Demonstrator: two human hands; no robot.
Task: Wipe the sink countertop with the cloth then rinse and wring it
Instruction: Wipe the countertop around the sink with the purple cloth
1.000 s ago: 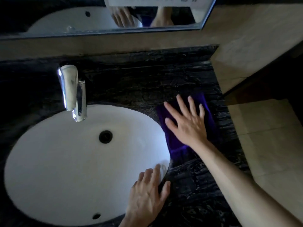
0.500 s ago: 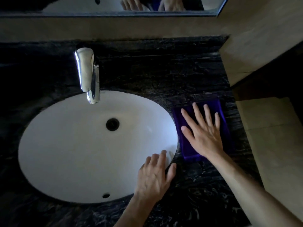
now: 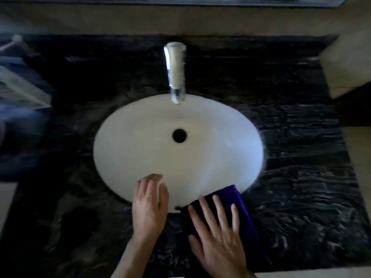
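Note:
A dark purple cloth [image 3: 233, 199] lies on the black marble countertop [image 3: 301, 177] at the front edge of the white oval sink [image 3: 160, 149], its far corner overlapping the basin rim. My right hand [image 3: 217, 235] presses flat on the cloth with fingers spread. My left hand [image 3: 149, 207] rests palm down on the sink's front rim, just left of the cloth, holding nothing. A chrome faucet [image 3: 175, 73] stands behind the basin; no water shows. The picture is blurred by motion.
A clear, boxy object [image 3: 22, 87] sits at the far left of the counter. A beige wall block [image 3: 347, 63] juts over the counter's right end. A mirror edge [image 3: 180, 2] runs along the top. Beige floor tiles [image 3: 363, 177] lie to the right.
My right hand slid the cloth from the counter right of the sink toward me to the front rim. The view swung so the sink sits centred. My left hand stayed on the front rim.

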